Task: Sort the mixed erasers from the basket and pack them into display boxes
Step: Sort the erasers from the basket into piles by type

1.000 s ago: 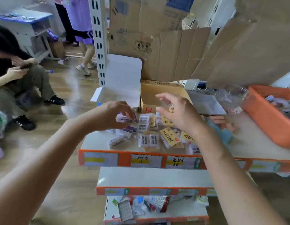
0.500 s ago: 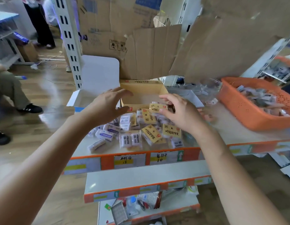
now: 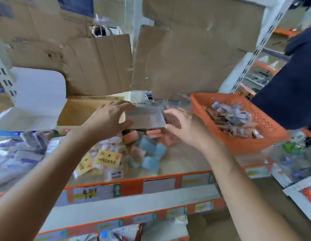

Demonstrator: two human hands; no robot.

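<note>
Centrally, both hands grasp one flat grey box (image 3: 146,117) above the white, orange-edged shelf (image 3: 186,162). The left hand (image 3: 107,120) pinches its left edge and the right hand (image 3: 182,126) curls round its right corner. Beneath lies a heap of loose erasers (image 3: 147,153), too blurred to count, with two yellow packets (image 3: 108,159) nearer. One orange plastic basket (image 3: 238,145) of erasers stands to the right, one open brown cardboard box (image 3: 78,113) to the left. A dark-clothed person (image 3: 290,84) stands at the far right.
</note>
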